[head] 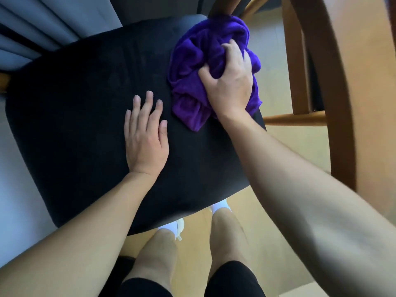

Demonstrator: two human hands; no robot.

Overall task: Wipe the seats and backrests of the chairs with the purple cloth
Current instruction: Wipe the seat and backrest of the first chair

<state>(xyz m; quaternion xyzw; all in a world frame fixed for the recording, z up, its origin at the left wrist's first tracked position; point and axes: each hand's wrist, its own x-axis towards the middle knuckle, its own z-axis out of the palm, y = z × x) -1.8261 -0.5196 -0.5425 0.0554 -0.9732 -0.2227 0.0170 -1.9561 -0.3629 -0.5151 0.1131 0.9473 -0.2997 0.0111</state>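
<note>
A black padded chair seat [75,116] fills the middle of the head view. A bunched purple cloth [197,50] lies on the seat's far right part. My right hand [229,82] grips the cloth from above, fingers curled into its folds. My left hand [144,133] lies flat on the seat just left of the cloth, fingers straight and holding nothing. The chair's curved wooden backrest frame [336,103] runs down the right side.
A wooden rung [293,117] and an upright post [293,61] stand right of the seat. Grey curtain folds [42,20] hang at the upper left. My legs and white shoes [179,227] stand on light wooden floor below the seat's near edge.
</note>
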